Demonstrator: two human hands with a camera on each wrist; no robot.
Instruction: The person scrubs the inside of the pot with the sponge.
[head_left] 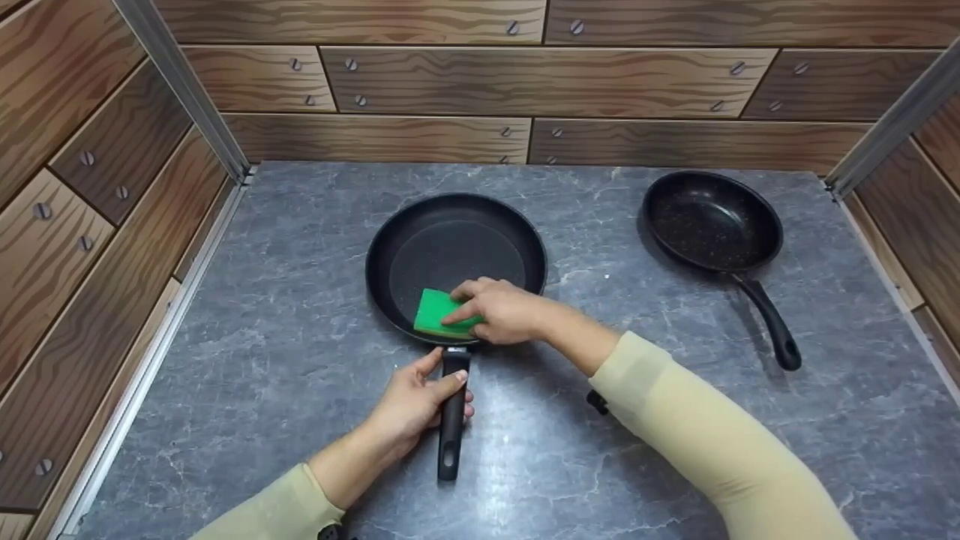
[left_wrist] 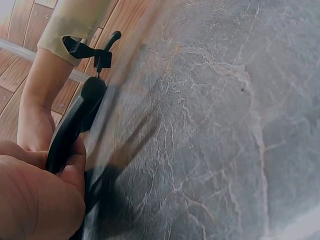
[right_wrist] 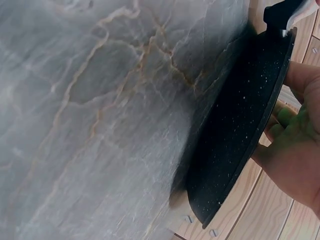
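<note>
In the head view a black frying pan [head_left: 457,240] lies at the middle of the table, its handle toward the person. My left hand [head_left: 412,397] grips the upper part of that black handle [head_left: 448,454], thumb laid across the top. Inside the pan, at its near side, my right hand [head_left: 504,309] holds a green sponge [head_left: 433,307] against the surface, fingers spread over it. The left wrist view shows the left hand [left_wrist: 40,200] wrapped round the handle [left_wrist: 70,125]. From the right wrist, the pan's speckled outer wall [right_wrist: 240,110] hides much of the sponge.
A second, smaller black frying pan [head_left: 712,221] stands at the back right, its handle pointing toward the near right. The grey marbled table [head_left: 262,300] is bounded by wood-patterned walls [head_left: 540,82] at the back and both sides, with metal corner posts.
</note>
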